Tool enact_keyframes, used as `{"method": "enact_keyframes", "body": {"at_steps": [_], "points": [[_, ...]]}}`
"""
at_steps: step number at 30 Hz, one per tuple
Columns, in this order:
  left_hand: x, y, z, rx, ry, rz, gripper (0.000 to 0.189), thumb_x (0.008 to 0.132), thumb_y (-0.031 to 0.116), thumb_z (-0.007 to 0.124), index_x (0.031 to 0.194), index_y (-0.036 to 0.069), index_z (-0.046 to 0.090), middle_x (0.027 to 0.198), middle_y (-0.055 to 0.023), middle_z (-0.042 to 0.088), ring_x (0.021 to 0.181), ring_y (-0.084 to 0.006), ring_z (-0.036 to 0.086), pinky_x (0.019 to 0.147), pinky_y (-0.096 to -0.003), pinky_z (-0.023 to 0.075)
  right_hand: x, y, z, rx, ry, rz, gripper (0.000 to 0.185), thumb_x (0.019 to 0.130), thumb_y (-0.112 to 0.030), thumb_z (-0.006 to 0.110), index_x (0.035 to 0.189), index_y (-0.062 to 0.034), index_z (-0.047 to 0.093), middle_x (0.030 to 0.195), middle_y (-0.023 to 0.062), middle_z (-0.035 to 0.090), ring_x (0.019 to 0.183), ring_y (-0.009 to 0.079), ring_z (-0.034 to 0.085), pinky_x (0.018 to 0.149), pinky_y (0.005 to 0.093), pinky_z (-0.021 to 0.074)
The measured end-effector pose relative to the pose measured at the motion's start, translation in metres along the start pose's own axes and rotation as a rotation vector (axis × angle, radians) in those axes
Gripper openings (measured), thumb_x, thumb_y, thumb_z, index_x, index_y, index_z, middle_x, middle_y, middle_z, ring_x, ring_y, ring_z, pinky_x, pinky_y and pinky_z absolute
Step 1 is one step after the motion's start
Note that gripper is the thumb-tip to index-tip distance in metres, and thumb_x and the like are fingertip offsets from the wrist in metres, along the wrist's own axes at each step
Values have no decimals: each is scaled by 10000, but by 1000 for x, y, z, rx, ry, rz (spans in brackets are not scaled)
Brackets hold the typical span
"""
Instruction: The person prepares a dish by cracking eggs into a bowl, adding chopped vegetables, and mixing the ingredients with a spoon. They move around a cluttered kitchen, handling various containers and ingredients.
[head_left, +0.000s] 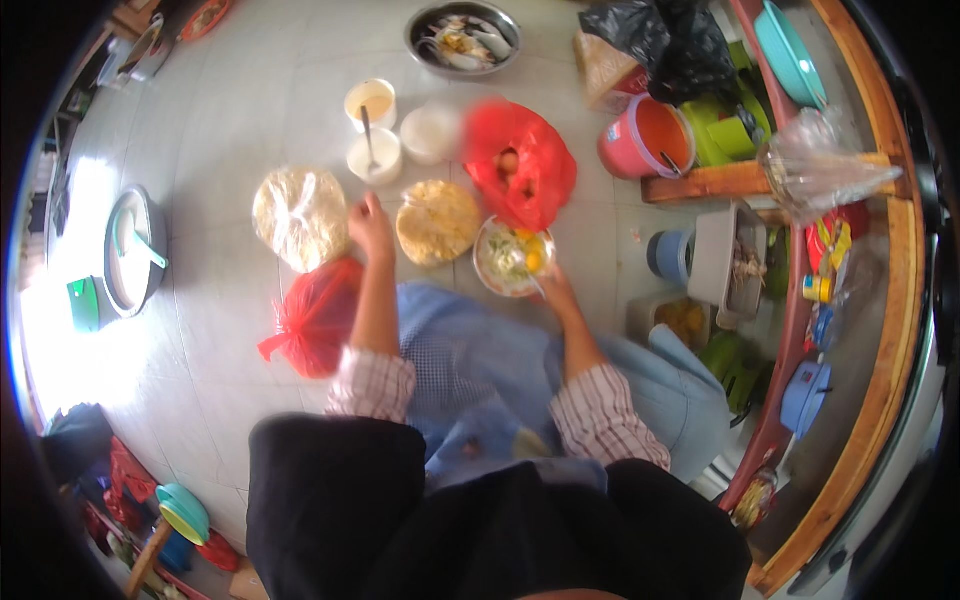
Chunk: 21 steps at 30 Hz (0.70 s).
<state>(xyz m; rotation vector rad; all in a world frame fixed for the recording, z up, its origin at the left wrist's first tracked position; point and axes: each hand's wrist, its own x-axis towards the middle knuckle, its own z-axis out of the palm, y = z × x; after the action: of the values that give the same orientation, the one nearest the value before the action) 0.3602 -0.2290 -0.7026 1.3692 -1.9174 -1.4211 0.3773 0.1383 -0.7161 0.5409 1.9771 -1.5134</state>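
My left hand (369, 225) is raised with its fingers curled together, between a clear bag of pale food (300, 217) and a round yellowish mass in clear plastic (437, 223). Whether it pinches anything is too blurred to tell. At the near right edge of a patterned bowl (489, 277), my right hand (556, 289) grips the handle of a metal utensil (538, 285). Raw egg yolk (534, 261) and chopped pale-green vegetables (506, 251) lie in the bowl. Beyond my left hand, a spoon (367, 135) stands in a white tub (375, 157).
An open red plastic bag with eggs (525, 165) touches the bowl's far side. A tub of yellowish contents (370, 105) and a metal basin of fish (462, 37) stand farther off. A tied red bag (319, 319) lies by my left forearm. Right are a pink bucket (634, 139) and wooden shelving (712, 182).
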Motion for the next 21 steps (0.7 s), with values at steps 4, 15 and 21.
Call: {"method": "enact_keyframes", "body": {"at_steps": [4, 15, 21], "points": [[-100, -7, -2, -269, -469, -175, 412, 935, 330, 550, 742, -21, 647, 637, -95, 632, 558, -162, 585, 565, -327, 477, -16, -11, 5, 119, -19, 1, 392, 875, -133, 616, 1236, -24, 509, 956, 168, 674, 702, 258, 707, 544, 339, 592], [-143, 18, -16, -402, -917, -488, 664, 939, 573, 455, 1321, 32, 504, 1249, -175, 575, 1124, -295, 579, 945, -407, 481, -111, -64, -4, 76, -158, -159, 416, 819, -24, 537, 1234, 19, 535, 1021, 155, 656, 818, 260, 685, 618, 372, 606], [-170, 111, -68, -661, -1251, -383, 705, 964, 561, 412, 1440, 48, 327, 1383, -181, 475, 1245, -313, 512, 1030, -446, 455, -150, -164, -26, -157, -283, -262, 407, 867, -96, 538, 1262, -10, 493, 951, 166, 668, 650, 245, 684, 519, 336, 582]]}}
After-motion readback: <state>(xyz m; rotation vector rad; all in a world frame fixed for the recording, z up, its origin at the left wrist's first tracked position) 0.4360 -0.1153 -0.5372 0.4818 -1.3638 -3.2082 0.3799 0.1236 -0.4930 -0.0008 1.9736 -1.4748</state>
